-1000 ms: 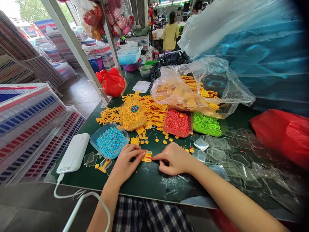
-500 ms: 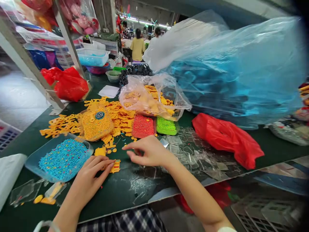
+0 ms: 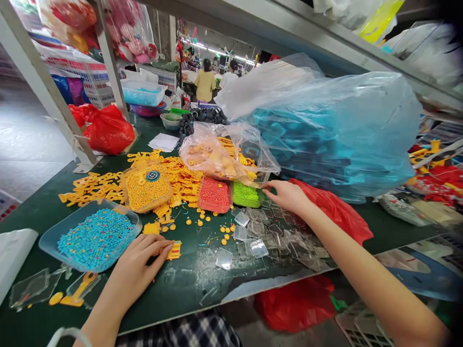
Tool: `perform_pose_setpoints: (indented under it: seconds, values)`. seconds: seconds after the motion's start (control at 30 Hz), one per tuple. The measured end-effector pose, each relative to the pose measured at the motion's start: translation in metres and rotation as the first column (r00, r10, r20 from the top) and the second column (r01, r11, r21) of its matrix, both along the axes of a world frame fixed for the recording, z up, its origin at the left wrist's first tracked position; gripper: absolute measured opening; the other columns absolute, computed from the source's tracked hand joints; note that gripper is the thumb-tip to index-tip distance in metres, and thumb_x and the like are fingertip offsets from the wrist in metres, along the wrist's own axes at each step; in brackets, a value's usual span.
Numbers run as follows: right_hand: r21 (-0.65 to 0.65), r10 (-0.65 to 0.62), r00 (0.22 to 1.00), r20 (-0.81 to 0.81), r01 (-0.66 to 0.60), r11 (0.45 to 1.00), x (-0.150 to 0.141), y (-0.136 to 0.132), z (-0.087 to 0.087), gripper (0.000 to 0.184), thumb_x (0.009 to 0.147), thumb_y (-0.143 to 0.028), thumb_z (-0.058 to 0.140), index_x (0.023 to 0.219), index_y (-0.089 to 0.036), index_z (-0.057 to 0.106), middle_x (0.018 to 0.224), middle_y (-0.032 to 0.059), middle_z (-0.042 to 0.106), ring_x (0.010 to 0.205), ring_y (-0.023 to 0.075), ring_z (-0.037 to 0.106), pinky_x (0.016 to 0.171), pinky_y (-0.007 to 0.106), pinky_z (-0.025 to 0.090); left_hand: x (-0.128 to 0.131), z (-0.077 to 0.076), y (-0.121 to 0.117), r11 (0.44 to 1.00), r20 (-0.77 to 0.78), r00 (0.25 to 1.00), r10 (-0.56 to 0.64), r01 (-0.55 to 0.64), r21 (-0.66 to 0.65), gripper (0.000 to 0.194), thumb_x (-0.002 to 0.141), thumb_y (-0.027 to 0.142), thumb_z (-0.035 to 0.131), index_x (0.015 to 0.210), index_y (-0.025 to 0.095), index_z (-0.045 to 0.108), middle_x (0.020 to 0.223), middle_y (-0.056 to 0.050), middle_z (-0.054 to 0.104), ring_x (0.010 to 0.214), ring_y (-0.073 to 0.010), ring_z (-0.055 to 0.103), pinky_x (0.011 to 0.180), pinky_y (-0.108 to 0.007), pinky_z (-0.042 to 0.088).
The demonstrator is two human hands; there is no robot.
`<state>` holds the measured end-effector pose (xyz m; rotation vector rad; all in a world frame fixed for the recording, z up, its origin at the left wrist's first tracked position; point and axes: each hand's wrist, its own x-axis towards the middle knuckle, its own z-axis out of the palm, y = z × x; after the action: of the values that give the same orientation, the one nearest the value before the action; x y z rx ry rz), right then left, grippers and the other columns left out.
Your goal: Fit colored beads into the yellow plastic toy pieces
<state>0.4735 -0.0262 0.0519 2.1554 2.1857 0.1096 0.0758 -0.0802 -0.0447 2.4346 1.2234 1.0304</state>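
Observation:
My left hand (image 3: 139,262) rests on the green table (image 3: 188,284), fingers closed on a small yellow plastic piece (image 3: 174,250). My right hand (image 3: 285,195) is stretched far out over a heap of clear plastic covers (image 3: 275,236), fingers apart, next to the tray of green beads (image 3: 246,193) and a red bag (image 3: 333,207); it holds nothing. A tray of red beads (image 3: 214,194), a tray of yellow beads (image 3: 146,186) and a tray of blue beads (image 3: 94,237) stand in front of me.
Loose yellow parts (image 3: 97,185) lie across the table. A clear bag of yellow parts (image 3: 217,154) and a big blue-tinted bag (image 3: 336,130) stand behind. A red bag (image 3: 104,127) sits by a shelf post (image 3: 47,101). People stand far back.
My right hand left the yellow piece and reached right and away, to the clear covers by the green beads. My view swung right. The left hand stayed on the piece.

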Motion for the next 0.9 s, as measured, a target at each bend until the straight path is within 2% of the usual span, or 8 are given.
perform_pose_setpoints:
  seconds: [0.17,0.27,0.37,0.57,0.73,0.9]
  values:
    - [-0.165,0.103,0.994,0.039,-0.096,0.982,-0.006,0.030,0.008,0.024,0.088,-0.031,0.053,0.100,-0.023,0.073,0.106,0.0050,0.073,0.094,0.0228,0.067,0.068,0.027,0.045,-0.002,0.000,-0.002,0.999,0.013,0.999,0.034,-0.034,-0.026,0.040,0.094,0.052,0.046,0.086,0.023,0.072,0.088,-0.004,0.071,0.082,-0.0209,0.064,0.072,-0.031,0.053]
    - [-0.278,0.154,0.987,0.056,-0.133,0.951,-0.016,0.046,0.003,0.018,0.082,-0.027,0.060,0.090,-0.023,0.075,0.098,0.0049,0.074,0.089,0.0220,0.067,0.065,0.026,0.044,-0.002,-0.001,-0.002,0.998,0.017,0.999,0.048,-0.047,-0.046,0.041,0.094,0.054,0.045,0.087,0.024,0.073,0.089,-0.005,0.071,0.082,-0.0212,0.064,0.072,-0.031,0.053]
    - [-0.357,0.183,0.982,0.053,-0.152,0.922,-0.023,0.057,-0.005,0.018,0.077,-0.024,0.063,0.089,-0.022,0.076,0.095,0.0044,0.074,0.085,0.0206,0.067,0.064,0.025,0.042,-0.002,-0.003,-0.001,0.997,0.012,0.999,0.052,-0.051,-0.058,0.042,0.093,0.055,0.045,0.086,0.024,0.073,0.088,-0.005,0.071,0.082,-0.0212,0.064,0.072,-0.031,0.053]
    - [-0.405,0.174,0.985,-0.001,-0.160,0.900,-0.022,0.065,-0.012,0.021,0.073,-0.034,0.071,0.088,-0.020,0.077,0.088,0.0055,0.074,0.079,0.0200,0.065,0.060,0.024,0.040,0.000,0.000,-0.002,0.993,-0.010,0.998,0.061,-0.061,-0.097,0.047,0.094,0.056,0.041,0.084,0.024,0.073,0.087,-0.005,0.070,0.082,-0.0209,0.064,0.074,-0.031,0.053]
    - [-0.443,0.153,0.984,-0.088,-0.176,0.879,-0.017,0.073,-0.018,0.026,0.071,-0.042,0.073,0.078,-0.017,0.078,0.072,0.0040,0.071,0.065,0.0154,0.059,0.057,0.024,0.039,0.001,0.003,-0.003,0.991,0.007,0.998,0.061,-0.060,-0.118,0.045,0.095,0.053,0.041,0.087,0.023,0.073,0.088,-0.005,0.071,0.082,-0.0203,0.063,0.074,-0.030,0.052]
    - [-0.448,0.118,0.986,-0.121,-0.160,0.880,-0.011,0.080,-0.031,0.027,0.062,-0.045,0.077,0.068,-0.018,0.076,0.062,0.0015,0.066,0.059,0.0142,0.055,0.054,0.025,0.039,0.001,0.002,-0.004,0.993,0.028,0.998,0.049,-0.045,-0.110,0.042,0.095,0.051,0.042,0.083,0.022,0.071,0.088,-0.004,0.070,0.081,-0.0199,0.063,0.074,-0.031,0.051]
